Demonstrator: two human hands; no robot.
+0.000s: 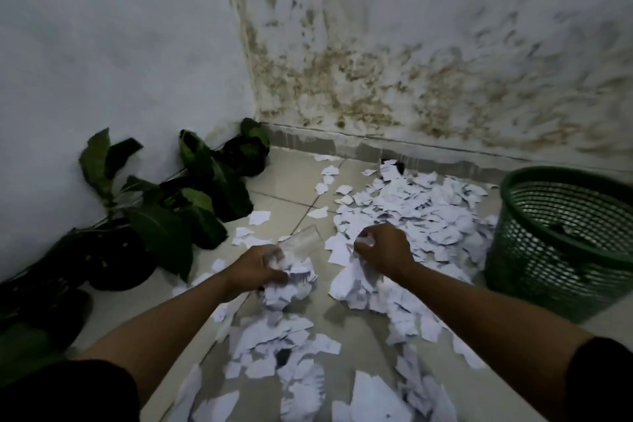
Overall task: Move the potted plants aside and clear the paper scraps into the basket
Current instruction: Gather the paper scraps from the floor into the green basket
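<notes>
Your left hand [255,269] grips a bunch of paper scraps [411,216] just above the floor [294,188], its fingers curled round them; a clear glass [303,243] lies on its side touching that hand. Your right hand [383,252] has its fingers clamped on another crumpled wad. Loose scraps cover the tiles from the near edge of the floor up toward the stained far wall [428,62]. The green mesh basket [561,233] stands at the floor's right edge, just beside the pile. The potted plants [164,216] line the left wall, into the far corner.
</notes>
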